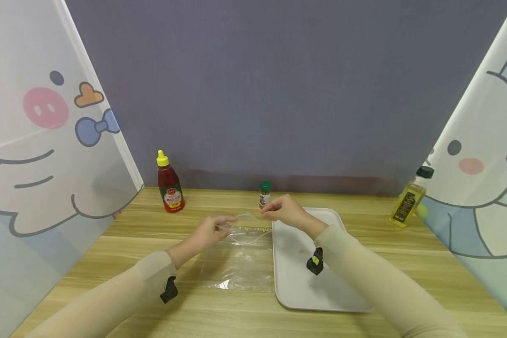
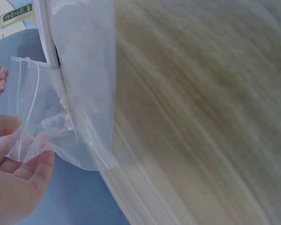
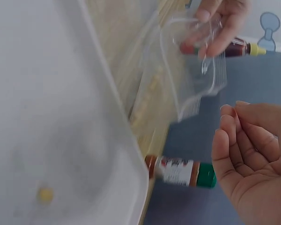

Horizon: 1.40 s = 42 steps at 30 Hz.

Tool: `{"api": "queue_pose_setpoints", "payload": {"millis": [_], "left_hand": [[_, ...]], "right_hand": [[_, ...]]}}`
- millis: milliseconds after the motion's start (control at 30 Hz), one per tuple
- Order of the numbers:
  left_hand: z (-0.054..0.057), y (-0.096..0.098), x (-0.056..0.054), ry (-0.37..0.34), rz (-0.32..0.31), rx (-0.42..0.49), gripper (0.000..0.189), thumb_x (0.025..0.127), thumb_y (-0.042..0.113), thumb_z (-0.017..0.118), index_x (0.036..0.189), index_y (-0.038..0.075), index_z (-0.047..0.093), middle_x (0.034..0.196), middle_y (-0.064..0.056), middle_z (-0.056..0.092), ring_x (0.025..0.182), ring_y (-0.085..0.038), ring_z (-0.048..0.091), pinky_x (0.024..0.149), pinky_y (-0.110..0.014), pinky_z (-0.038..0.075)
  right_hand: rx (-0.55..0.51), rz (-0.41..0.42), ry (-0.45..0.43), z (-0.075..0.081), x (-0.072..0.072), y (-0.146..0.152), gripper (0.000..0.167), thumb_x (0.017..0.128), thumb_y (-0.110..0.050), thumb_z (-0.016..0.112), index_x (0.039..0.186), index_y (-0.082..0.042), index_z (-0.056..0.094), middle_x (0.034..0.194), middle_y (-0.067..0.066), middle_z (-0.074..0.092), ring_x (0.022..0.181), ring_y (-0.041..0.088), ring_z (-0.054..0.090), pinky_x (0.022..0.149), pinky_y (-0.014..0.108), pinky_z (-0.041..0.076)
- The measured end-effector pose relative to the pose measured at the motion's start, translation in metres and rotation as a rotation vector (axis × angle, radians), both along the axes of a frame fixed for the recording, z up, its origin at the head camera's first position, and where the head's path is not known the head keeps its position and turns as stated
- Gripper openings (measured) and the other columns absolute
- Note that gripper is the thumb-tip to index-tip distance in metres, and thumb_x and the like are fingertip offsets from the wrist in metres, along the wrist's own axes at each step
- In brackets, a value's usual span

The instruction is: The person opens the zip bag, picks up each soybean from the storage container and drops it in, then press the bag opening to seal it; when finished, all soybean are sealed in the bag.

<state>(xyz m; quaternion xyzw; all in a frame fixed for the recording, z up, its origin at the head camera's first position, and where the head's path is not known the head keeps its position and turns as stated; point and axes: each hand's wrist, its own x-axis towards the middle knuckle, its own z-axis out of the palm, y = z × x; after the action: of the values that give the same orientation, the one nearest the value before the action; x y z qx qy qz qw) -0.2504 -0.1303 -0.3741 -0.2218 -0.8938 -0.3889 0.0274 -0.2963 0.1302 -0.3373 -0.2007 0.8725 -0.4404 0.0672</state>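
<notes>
My left hand grips the left side of a clear zip bag by its mouth, thumb on one side and fingers on the other. The bag's mouth gapes, and its lower part spreads over the wooden table. Several small pale-yellow pieces sit in a row within the bag. My right hand hovers beside the right end of the mouth. Its thumb tip meets the index fingertip and the other fingers curl; nothing shows between them. A white tray lies under the right forearm, with a yellow piece on it.
A green-capped spice jar stands behind the bag, close to the right hand. At the back left is a ketchup bottle with a yellow cap. An oil bottle stands at the back right. A grey panel closes the table's back.
</notes>
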Motion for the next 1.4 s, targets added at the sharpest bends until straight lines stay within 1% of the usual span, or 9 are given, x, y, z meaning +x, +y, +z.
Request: {"api": "queue_pose_setpoints", "payload": {"millis": [100,233,400,500,667,833,1033,1233,1400], "left_hand": [[-0.001,-0.002,0.0,-0.014,-0.006,0.014,0.039,0.088,-0.002,0.064,0.127,0.002,0.062,0.126,-0.017,0.064,0.106,-0.031,0.065,0.088,-0.041,0.056],[-0.003,-0.003,-0.001,-0.022,-0.01,0.031,0.039,0.088,-0.003,0.064,0.127,0.001,0.062,0.127,-0.018,0.063,0.106,-0.032,0.066,0.087,-0.039,0.057],[-0.005,-0.006,-0.002,-0.01,-0.016,0.023,0.038,0.088,-0.003,0.064,0.126,0.0,0.062,0.128,-0.018,0.063,0.104,-0.032,0.066,0.085,-0.037,0.058],[-0.006,-0.007,-0.003,-0.011,-0.02,0.024,0.037,0.088,-0.003,0.063,0.125,-0.001,0.062,0.129,-0.018,0.062,0.105,-0.033,0.066,0.085,-0.037,0.057],[-0.008,-0.008,-0.003,0.006,-0.014,0.013,0.036,0.087,-0.003,0.064,0.123,-0.001,0.063,0.128,-0.017,0.063,0.104,-0.032,0.066,0.085,-0.039,0.057],[-0.008,-0.009,-0.004,0.017,-0.011,-0.003,0.036,0.087,-0.003,0.064,0.123,0.0,0.064,0.127,-0.016,0.064,0.102,-0.031,0.067,0.084,-0.039,0.057],[-0.008,-0.01,-0.004,0.01,-0.019,0.0,0.036,0.087,-0.004,0.063,0.122,0.0,0.064,0.123,-0.018,0.066,0.102,-0.033,0.066,0.081,-0.036,0.058],[-0.009,-0.01,-0.005,0.012,0.0,-0.015,0.037,0.085,-0.004,0.065,0.122,0.003,0.065,0.122,-0.015,0.067,0.104,-0.031,0.065,0.082,-0.037,0.057],[-0.009,-0.01,-0.004,0.01,0.0,-0.015,0.037,0.085,-0.004,0.065,0.121,0.002,0.065,0.121,-0.015,0.067,0.103,-0.031,0.065,0.08,-0.035,0.057]], "right_hand": [[-0.024,-0.013,-0.023,-0.002,-0.001,0.015,0.017,0.088,-0.016,0.07,0.099,-0.004,0.075,0.088,0.007,0.075,0.076,0.019,0.067,0.077,0.045,0.057],[-0.028,-0.024,-0.042,-0.006,-0.003,0.037,0.017,0.088,-0.015,0.069,0.1,-0.004,0.075,0.088,0.005,0.074,0.078,0.02,0.066,0.081,0.048,0.056],[0.03,-0.073,-0.064,-0.008,-0.001,0.066,0.017,0.089,-0.017,0.07,0.101,-0.007,0.074,0.091,0.004,0.074,0.084,0.025,0.066,0.085,0.048,0.054],[0.062,-0.079,-0.07,-0.01,0.002,0.082,0.02,0.089,-0.017,0.069,0.104,-0.004,0.073,0.092,0.006,0.073,0.088,0.031,0.066,0.084,0.048,0.054],[0.098,-0.037,-0.082,-0.016,0.004,0.103,0.026,0.088,-0.011,0.068,0.107,0.006,0.069,0.094,0.01,0.074,0.082,0.023,0.066,0.079,0.044,0.057],[0.137,-0.017,-0.071,-0.024,0.008,0.121,0.023,0.088,-0.009,0.068,0.106,0.006,0.07,0.096,0.011,0.074,0.082,0.012,0.064,0.075,0.034,0.057],[0.162,0.023,-0.034,-0.028,0.019,0.136,0.017,0.085,0.0,0.068,0.099,0.01,0.07,0.094,0.019,0.072,0.079,0.008,0.061,0.07,0.021,0.053],[0.174,-0.008,-0.121,-0.035,0.023,0.147,0.02,0.078,-0.007,0.076,0.094,0.005,0.07,0.081,0.007,0.069,0.071,0.011,0.057,0.061,0.024,0.05],[0.16,0.057,-0.13,-0.043,0.022,0.156,0.022,0.073,-0.012,0.081,0.089,0.0,0.071,0.075,-0.001,0.065,0.068,0.009,0.055,0.059,0.024,0.048]]}}
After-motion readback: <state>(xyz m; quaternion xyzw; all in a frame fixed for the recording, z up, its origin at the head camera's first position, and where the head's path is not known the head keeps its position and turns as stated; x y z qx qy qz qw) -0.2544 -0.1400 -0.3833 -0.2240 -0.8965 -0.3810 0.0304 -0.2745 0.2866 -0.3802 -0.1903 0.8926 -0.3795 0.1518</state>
